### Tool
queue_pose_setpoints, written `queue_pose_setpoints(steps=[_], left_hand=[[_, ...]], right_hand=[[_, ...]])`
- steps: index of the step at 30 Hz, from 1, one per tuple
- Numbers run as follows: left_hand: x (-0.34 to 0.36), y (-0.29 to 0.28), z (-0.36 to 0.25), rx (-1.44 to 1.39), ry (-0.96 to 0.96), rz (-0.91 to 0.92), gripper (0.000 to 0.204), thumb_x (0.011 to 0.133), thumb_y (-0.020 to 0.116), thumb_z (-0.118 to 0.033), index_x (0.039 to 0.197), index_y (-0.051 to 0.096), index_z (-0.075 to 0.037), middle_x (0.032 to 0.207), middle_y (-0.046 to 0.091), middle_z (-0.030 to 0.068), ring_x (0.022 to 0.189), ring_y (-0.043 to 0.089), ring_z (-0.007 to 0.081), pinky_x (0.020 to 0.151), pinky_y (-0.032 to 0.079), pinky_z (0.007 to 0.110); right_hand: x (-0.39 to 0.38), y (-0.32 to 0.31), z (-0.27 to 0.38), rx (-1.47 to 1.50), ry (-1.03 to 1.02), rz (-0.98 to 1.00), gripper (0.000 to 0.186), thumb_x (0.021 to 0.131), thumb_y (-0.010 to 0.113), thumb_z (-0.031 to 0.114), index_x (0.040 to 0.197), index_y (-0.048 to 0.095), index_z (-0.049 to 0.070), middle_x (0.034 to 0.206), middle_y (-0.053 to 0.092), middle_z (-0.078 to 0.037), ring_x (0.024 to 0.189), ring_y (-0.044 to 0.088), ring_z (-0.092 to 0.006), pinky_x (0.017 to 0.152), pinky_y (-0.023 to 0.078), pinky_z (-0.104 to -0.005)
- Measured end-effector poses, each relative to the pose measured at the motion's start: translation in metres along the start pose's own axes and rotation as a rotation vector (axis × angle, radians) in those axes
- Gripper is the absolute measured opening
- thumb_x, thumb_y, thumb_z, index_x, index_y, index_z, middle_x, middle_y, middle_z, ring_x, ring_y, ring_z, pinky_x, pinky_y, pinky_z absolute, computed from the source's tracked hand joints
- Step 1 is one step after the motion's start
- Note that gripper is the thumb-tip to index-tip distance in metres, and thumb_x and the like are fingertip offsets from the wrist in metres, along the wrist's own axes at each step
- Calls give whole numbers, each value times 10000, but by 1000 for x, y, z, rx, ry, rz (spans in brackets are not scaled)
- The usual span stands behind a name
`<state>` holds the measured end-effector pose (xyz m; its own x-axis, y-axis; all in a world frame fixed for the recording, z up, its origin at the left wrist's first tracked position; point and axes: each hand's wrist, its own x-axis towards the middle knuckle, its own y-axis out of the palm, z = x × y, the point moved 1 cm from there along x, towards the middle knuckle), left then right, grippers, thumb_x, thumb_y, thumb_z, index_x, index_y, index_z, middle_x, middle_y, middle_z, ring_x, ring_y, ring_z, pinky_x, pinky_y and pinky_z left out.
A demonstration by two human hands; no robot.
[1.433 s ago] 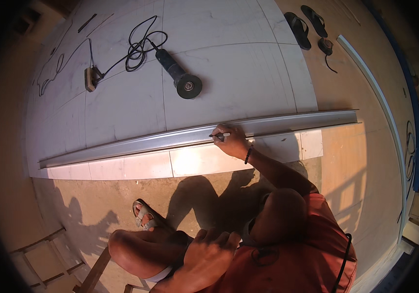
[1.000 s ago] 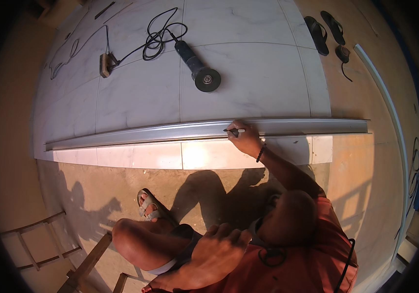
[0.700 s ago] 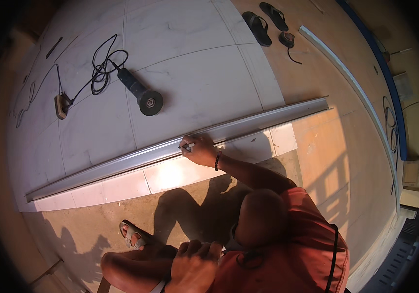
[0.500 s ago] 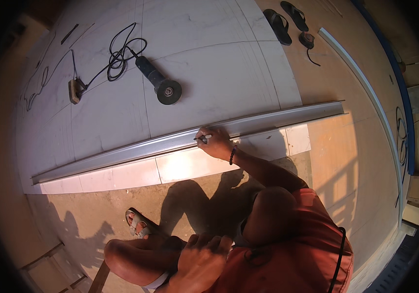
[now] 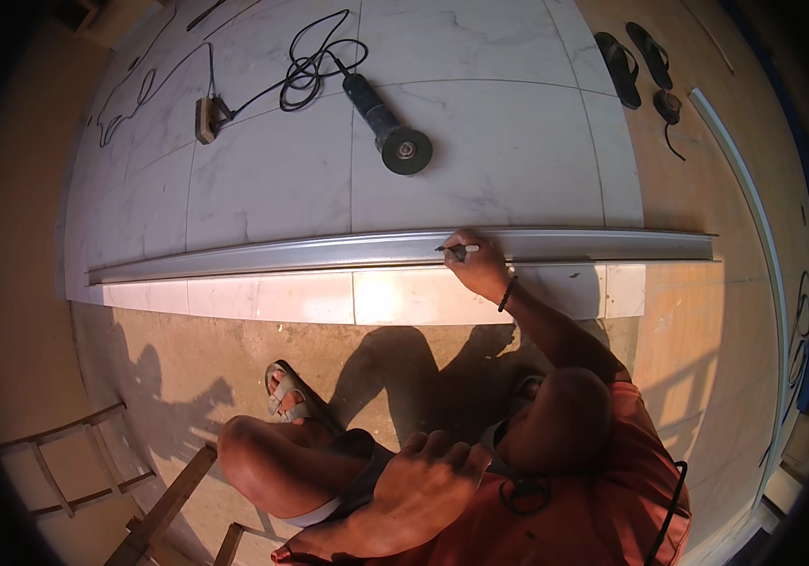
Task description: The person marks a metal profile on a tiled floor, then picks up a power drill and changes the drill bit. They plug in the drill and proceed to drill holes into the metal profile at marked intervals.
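A long silver metal channel lies crosswise on the white marble-look tiles. My right hand, a dark bead bracelet at its wrist, grips a black marker with a pale end, its tip at the channel's face just right of middle. My left hand rests low at the centre, by my right knee, its fingers curled; whatever is under them is hidden.
A corded angle grinder and power strip lie beyond the channel. Flip-flops, a dark cord-like coil and a pale strip are at the right. A wooden piece stands lower left, near my sandalled foot.
The view swung and tilted, then returned level, shifting the scene within the picture. My right hand stays with the marker at about the same spot on the channel; the left hand stays low.
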<state>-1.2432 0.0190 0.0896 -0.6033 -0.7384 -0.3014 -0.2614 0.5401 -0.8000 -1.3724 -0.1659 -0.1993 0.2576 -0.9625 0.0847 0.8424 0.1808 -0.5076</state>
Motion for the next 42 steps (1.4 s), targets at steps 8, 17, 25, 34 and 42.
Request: queue_pose_setpoints(steps=[8, 17, 25, 34, 42], left_hand=[[-5, 0, 7, 22, 25, 20, 284, 778, 574, -127, 1044, 617, -36, 835, 646, 75, 829, 621, 243, 738, 510, 342], [-58, -1, 35, -163, -36, -187, 285, 814, 551, -217, 1020, 639, -41, 862, 655, 106, 856, 611, 293, 832, 487, 399], [-91, -12, 74, -226, -24, -362, 167, 803, 594, -228, 930, 632, -127, 829, 640, 62, 890, 599, 264, 805, 449, 392], [-150, -41, 156, -287, 136, -174, 175, 823, 576, -223, 935, 623, -95, 860, 649, 90, 875, 613, 239, 836, 435, 374], [-177, -32, 203, -143, 130, -225, 236, 823, 560, -224, 990, 632, -73, 938, 654, 85, 1001, 589, 221, 823, 447, 359]], right_hand=[[2, -4, 15, 145, 5, -60, 127, 809, 664, 48, 900, 577, 39, 834, 674, -97, 818, 675, -215, 755, 515, -326], [62, 43, 149, 156, -246, 510, 122, 827, 650, 54, 931, 611, 2, 881, 678, -99, 861, 662, -181, 790, 513, -304], [72, 214, 173, 205, -26, 230, 134, 855, 640, 133, 930, 620, 24, 846, 679, -98, 802, 659, -202, 716, 523, -337], [96, 316, 190, 82, -78, 5, 130, 841, 657, 149, 947, 624, 81, 882, 701, -91, 836, 663, -302, 754, 512, -384], [99, 334, 185, 67, 5, -9, 155, 829, 667, 156, 980, 651, 121, 902, 699, -98, 859, 666, -312, 746, 525, -384]])
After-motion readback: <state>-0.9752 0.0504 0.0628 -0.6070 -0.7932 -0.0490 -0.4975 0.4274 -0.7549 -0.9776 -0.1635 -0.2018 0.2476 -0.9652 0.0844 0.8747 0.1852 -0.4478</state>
